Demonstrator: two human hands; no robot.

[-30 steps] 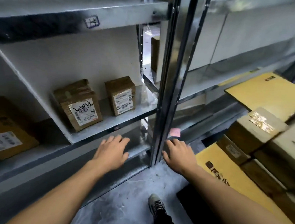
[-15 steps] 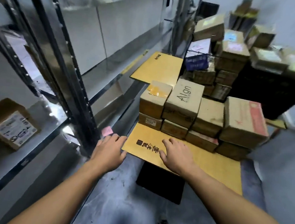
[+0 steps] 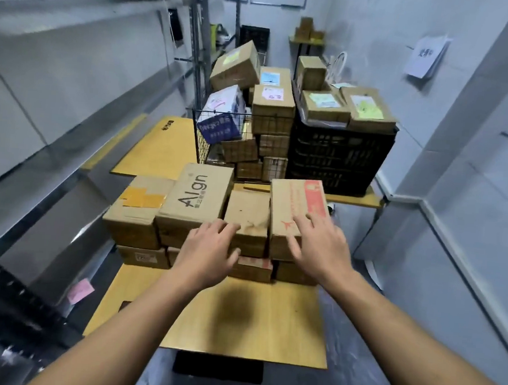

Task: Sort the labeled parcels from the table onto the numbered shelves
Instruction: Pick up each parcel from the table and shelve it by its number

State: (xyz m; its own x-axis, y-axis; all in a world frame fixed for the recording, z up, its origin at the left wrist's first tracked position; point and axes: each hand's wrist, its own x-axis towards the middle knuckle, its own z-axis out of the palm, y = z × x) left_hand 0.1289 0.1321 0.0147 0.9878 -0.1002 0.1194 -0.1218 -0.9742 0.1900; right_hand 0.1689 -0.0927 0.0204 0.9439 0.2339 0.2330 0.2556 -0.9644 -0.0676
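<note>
Several cardboard parcels are stacked on a table covered with yellow cardboard [image 3: 245, 322]. In the top row stand a box with yellow tape [image 3: 137, 206], a box printed "Algn" [image 3: 196, 195], a plain brown box [image 3: 249, 213] and a box with red print [image 3: 294, 204]. My left hand [image 3: 208, 255] reaches over the front of the plain brown box, fingers apart, holding nothing. Spread open, my right hand [image 3: 318, 249] rests its fingers on the front corner of the red-printed box.
Metal shelves [image 3: 67, 153] run along the left, with a pink note [image 3: 80, 290] on a low rail. Behind the stack stand a wire basket [image 3: 201, 145] and a black crate [image 3: 340, 156], both with more parcels. A wall [image 3: 475, 179] closes the right side.
The view has swung right from the shelves to the parcel table. Both hands have moved forward from the shelf post to the top boxes of the near stack.
</note>
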